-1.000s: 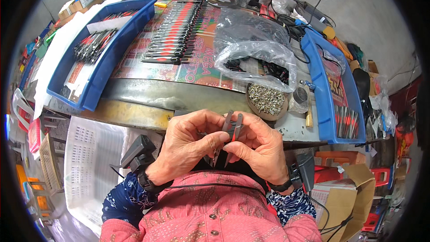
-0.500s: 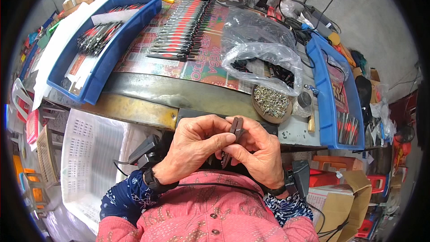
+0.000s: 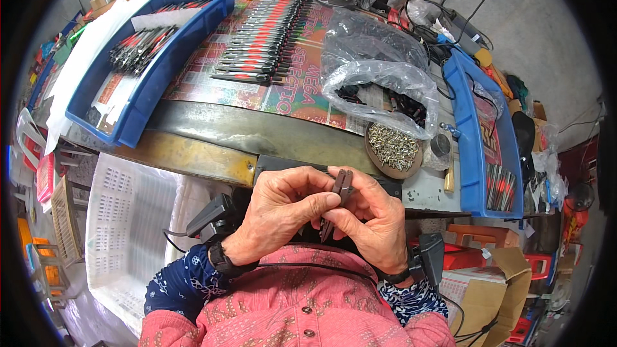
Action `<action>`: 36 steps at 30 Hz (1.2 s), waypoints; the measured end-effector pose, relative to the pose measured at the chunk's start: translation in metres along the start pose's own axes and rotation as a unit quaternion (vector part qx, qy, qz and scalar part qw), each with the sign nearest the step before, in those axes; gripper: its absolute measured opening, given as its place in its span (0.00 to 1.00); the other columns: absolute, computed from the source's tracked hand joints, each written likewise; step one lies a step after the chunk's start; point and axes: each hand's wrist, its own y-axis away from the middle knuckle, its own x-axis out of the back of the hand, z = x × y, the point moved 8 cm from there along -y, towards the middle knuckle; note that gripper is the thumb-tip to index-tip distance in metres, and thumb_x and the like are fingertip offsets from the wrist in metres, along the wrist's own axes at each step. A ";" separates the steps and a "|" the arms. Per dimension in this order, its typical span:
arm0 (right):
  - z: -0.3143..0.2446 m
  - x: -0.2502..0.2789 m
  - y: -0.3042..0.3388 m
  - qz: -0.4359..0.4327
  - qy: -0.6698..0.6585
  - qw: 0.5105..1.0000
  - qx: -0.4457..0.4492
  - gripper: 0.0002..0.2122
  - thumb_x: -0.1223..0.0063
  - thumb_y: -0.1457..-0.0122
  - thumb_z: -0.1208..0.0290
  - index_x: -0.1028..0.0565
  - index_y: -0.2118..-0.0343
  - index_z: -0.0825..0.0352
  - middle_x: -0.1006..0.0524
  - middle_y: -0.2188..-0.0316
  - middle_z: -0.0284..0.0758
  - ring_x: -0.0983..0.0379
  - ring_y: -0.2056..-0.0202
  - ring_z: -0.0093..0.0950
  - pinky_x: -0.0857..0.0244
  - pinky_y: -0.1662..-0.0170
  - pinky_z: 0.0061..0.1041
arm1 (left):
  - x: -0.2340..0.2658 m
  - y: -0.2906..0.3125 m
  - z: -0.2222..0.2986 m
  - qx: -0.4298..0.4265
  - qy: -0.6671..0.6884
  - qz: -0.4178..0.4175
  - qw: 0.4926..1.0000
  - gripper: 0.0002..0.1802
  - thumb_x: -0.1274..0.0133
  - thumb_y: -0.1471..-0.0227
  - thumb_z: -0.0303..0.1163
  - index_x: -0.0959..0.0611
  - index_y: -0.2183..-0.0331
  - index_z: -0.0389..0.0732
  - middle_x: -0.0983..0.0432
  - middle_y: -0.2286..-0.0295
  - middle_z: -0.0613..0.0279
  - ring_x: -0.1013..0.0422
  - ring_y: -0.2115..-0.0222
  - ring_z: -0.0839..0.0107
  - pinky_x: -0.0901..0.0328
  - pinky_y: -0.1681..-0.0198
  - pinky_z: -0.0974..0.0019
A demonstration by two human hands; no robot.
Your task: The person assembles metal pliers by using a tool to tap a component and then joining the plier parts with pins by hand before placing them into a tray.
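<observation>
Close to my body, at the bench's front edge, both hands meet on a slim, dark brown grooved piece (image 3: 341, 186), held tilted upright. My left hand (image 3: 283, 212) is closed, its thumb pressing the piece from the left. My right hand (image 3: 371, 222) closes on it from the right, thumb lower down. Fingers hide its middle; its lower end pokes out beneath my thumbs. Just beyond the right hand, a round dish (image 3: 375, 162) holds many small metal screw-like parts. Behind it lies a clear plastic bag (image 3: 340, 74) with black parts in its mouth.
Slim red-and-black tools (image 3: 260, 42) lie in a row on a printed sheet. A long blue tray (image 3: 138, 112) with similar tools stands left, another blue tray (image 3: 472, 173) right. A white basket (image 3: 103, 244) sits below the bench; a cardboard box (image 3: 485, 292) is at lower right.
The whole view has shifted slightly. The held piece has turned a little in my fingers, showing more of its grooved top; both hands keep their grip.
</observation>
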 end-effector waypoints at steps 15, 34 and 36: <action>0.002 -0.001 0.000 -0.006 0.021 1.000 -0.003 0.25 0.42 0.41 0.82 0.34 0.40 0.69 0.19 0.70 0.33 0.25 0.71 0.14 0.31 0.70 0.15 | 0.001 0.000 -0.002 -0.012 0.007 0.008 1.000 0.06 0.40 0.45 0.24 0.18 0.65 0.33 0.21 0.73 0.63 0.28 0.76 0.79 0.30 0.73 0.75; 0.006 0.004 -0.009 -0.021 0.003 0.999 -0.033 0.24 0.42 0.40 0.79 0.33 0.41 0.70 0.20 0.71 0.31 0.26 0.73 0.14 0.33 0.74 0.13 | 0.001 -0.011 -0.001 0.013 0.025 -0.001 1.000 0.08 0.40 0.45 0.28 0.17 0.65 0.33 0.21 0.73 0.63 0.28 0.75 0.80 0.33 0.73 0.76; 0.004 0.003 -0.011 -0.027 -0.004 0.999 -0.027 0.24 0.42 0.40 0.79 0.34 0.41 0.72 0.21 0.68 0.32 0.24 0.72 0.17 0.32 0.75 0.12 | 0.001 -0.012 0.001 0.009 0.031 -0.010 0.999 0.08 0.40 0.45 0.29 0.18 0.65 0.34 0.21 0.73 0.64 0.28 0.76 0.80 0.33 0.73 0.76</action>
